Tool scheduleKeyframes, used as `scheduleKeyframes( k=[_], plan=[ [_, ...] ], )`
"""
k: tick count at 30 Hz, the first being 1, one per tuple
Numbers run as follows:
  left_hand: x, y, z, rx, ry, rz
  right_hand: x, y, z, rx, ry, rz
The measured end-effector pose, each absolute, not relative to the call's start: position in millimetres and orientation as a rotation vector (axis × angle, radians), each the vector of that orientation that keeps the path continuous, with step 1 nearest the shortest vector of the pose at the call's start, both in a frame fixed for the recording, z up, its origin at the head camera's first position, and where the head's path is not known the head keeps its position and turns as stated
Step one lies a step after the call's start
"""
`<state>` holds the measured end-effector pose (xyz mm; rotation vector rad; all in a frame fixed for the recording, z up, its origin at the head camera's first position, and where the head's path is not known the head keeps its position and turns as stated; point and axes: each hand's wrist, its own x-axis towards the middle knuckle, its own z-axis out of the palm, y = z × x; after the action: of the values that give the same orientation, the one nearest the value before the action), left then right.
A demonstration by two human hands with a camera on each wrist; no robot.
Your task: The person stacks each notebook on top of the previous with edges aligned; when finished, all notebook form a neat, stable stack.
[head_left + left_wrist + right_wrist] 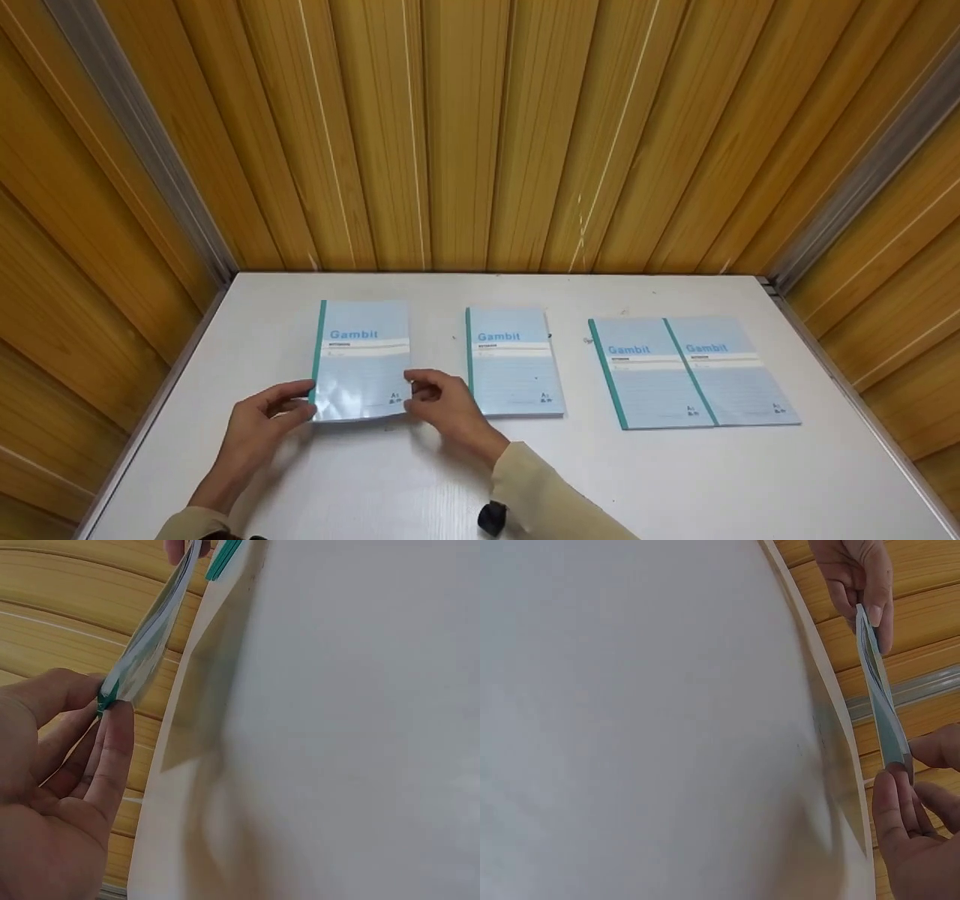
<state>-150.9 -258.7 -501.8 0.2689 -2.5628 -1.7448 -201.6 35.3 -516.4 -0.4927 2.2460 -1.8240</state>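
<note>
Left hand (255, 421) and right hand (450, 405), in the head view, each pinch one side of a notebook (362, 379) with curled fingers, over the left half of the tabletop (712, 480). A middle notebook (516, 382) lies near the tabletop's centre; two side-by-side notebooks (652, 390) lie toward its right edge, with white surface before them. Wood-patterned walls (457, 135) rise behind the tabletop and at both sides. The left wrist view shows the held notebook raised off the tabletop, its shadow below. The right wrist view shows both hands gripping it near the tabletop's edge.
</note>
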Motion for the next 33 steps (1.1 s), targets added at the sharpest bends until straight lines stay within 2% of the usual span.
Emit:
scheduleKeyframes(
  k=[33],
  plan=[
    [-174.3,-166.8,-512.3,0.029,-2.419,-1.887,-200.9,130.3,-514.7,-0.446,2.374,-1.83]
  ],
)
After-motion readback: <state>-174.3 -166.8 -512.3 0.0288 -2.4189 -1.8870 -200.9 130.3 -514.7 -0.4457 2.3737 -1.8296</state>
